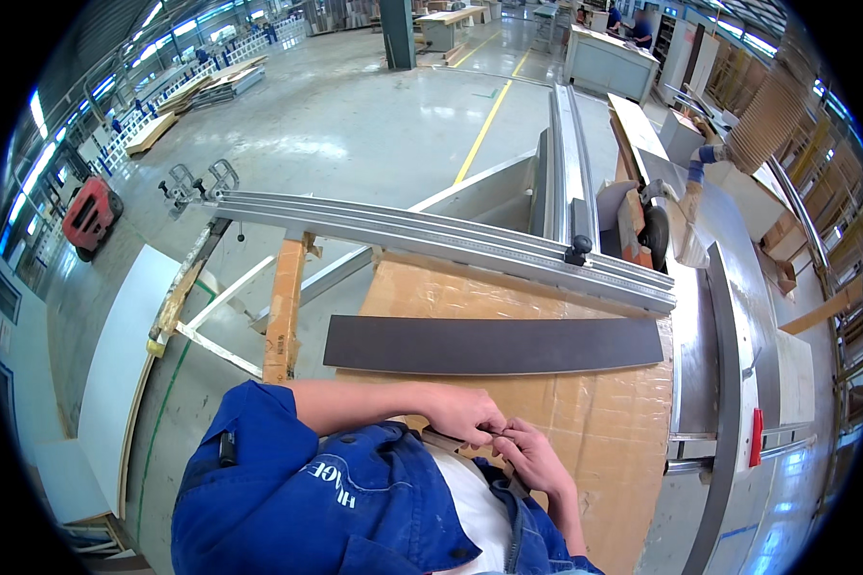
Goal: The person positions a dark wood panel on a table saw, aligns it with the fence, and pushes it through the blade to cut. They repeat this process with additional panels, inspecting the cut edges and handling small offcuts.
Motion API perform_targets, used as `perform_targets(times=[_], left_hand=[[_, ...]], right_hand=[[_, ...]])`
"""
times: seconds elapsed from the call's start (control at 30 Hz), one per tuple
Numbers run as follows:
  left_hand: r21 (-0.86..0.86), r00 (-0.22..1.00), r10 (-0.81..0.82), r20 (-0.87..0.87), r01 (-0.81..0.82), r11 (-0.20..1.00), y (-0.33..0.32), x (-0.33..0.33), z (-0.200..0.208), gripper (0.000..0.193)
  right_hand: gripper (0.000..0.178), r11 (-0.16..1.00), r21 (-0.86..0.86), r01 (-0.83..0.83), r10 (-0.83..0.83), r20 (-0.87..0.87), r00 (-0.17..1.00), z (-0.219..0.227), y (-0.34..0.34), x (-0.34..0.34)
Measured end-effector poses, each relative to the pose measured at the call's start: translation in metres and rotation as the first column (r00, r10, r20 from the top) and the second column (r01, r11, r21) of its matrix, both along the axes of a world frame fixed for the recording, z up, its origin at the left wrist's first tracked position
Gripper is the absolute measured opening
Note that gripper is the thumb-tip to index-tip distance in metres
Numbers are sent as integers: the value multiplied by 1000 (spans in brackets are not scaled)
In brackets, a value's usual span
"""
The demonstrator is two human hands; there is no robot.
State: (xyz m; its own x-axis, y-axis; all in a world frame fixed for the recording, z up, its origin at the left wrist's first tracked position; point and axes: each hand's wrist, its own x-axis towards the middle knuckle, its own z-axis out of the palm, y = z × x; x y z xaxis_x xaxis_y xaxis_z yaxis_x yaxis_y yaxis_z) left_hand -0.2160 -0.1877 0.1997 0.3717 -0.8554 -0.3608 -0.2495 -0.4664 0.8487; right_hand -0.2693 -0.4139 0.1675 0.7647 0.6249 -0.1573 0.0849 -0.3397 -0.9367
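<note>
My left hand (465,416) and my right hand (534,458) meet close in front of my body, above the near part of the cardboard-covered table (604,422). Both are closed, fingertips pinched together around something small and dark that I cannot make out. A narrow brownish edge shows below the left hand, partly hidden by it and the blue jacket (374,489). Just beyond the hands a long dark grey board (494,345) lies flat across the table, touched by neither hand.
An aluminium fence (431,235) with a black knob (578,251) spans the table's far side. At right stands a saw with a dark round blade (654,235) and a metal bed (695,374). White panels (125,355) stand at left; a red machine (93,216) is farther off.
</note>
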Motion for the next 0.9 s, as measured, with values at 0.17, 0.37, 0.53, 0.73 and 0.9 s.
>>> perform_targets(times=[0.17,0.37,0.53,0.73,0.9], left_hand=[[-41,997,-8,-75,5,999,2,-1,9,24],[-45,978,159,-132,-166,985,3,-4,-10,29],[-88,961,228,-159,-244,966,3,-2,-10,38],[-64,757,386,-528,-488,870,6,-13,-40,47],[-18,718,433,-545,-527,850,-6,-12,-36,43]], right_hand=[[26,998,8,-55,55,16,998,7,-2,-1],[24,998,52,40,-42,30,999,3,-3,0],[22,974,113,198,-208,88,974,-8,-14,3],[22,923,181,341,-354,48,934,-22,-18,2],[26,826,269,495,-496,-70,865,-42,-14,-4]])
